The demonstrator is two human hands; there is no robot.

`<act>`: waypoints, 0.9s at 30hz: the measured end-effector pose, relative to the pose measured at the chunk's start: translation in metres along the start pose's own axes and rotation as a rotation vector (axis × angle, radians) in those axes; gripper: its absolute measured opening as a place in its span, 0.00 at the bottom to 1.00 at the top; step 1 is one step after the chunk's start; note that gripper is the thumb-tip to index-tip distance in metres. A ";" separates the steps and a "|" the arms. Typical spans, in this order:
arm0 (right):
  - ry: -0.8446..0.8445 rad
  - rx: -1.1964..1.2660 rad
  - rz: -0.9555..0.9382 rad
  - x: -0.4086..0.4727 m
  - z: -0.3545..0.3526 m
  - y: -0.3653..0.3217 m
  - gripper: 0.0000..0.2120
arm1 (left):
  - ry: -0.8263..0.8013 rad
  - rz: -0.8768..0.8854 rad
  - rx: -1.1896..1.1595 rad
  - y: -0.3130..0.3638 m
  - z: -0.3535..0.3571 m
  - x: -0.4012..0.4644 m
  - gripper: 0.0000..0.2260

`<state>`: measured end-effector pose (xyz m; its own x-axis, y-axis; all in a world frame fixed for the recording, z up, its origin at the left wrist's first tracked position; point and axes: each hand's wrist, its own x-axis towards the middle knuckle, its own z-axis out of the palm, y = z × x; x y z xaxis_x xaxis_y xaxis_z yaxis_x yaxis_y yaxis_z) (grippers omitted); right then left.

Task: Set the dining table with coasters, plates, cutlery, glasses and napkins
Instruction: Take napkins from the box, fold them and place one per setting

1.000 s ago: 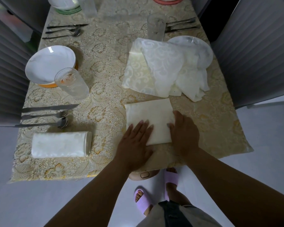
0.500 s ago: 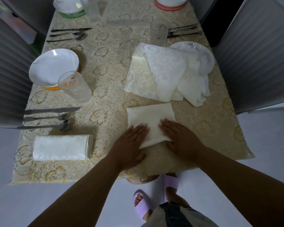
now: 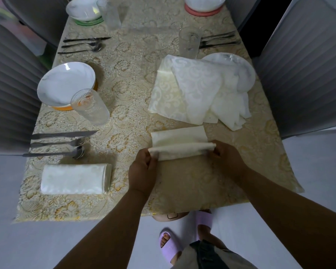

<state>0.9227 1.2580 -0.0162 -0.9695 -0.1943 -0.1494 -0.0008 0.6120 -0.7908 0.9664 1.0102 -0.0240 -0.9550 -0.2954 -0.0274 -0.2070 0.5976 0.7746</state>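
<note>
The cream cloth napkin being folded (image 3: 177, 138) lies close to the near edge of the table (image 3: 192, 191), with a bare stretch of gold floral tablecloth between it and that edge. Its far edge sits just short of the loose heap of white patterned napkins (image 3: 190, 94), which spills over a white marbled plate (image 3: 239, 65) on the right side. To the left there is open cloth between the napkin and the near-left place setting.

The left hand (image 3: 144, 169) pinches the left end of the napkin's near fold; the grip is closed on the cloth, fingers curled. The right hand (image 3: 224, 158) holds the right end likewise, fingers curled round the fold. The near portion is lifted and turned over toward the far side, forming a long roll-like fold; the far portion lies flat on the table.

At near left lies a finished folded white napkin (image 3: 76, 178), beyond it a steel knife, fork and spoon set (image 3: 62, 143), a clear ribbed glass tumbler (image 3: 89, 106) and a white plate on an orange coaster (image 3: 66, 83). Further settings stand at the far end: a white bowl on a green coaster (image 3: 85, 11) and another on a pink coaster (image 3: 203, 4). Grey ribbed chairs (image 3: 303, 74) flank both long sides. The floor is pale; the person wears lilac slippers (image 3: 168, 244).
</note>
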 end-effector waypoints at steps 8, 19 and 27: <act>0.197 -0.166 0.193 0.041 0.014 -0.020 0.21 | 0.110 -0.157 0.147 0.026 0.016 0.033 0.16; 0.182 -0.210 0.381 0.064 0.021 -0.021 0.21 | 0.097 0.512 0.561 0.033 0.035 0.039 0.18; 0.530 -0.524 -0.074 0.045 0.023 -0.040 0.16 | -0.304 0.560 0.717 0.016 0.053 0.033 0.29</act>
<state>0.8852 1.2077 -0.0049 -0.9504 0.0651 0.3040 -0.0589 0.9224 -0.3816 0.9201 1.0494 -0.0457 -0.9482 0.3176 -0.0109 0.3121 0.9371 0.1565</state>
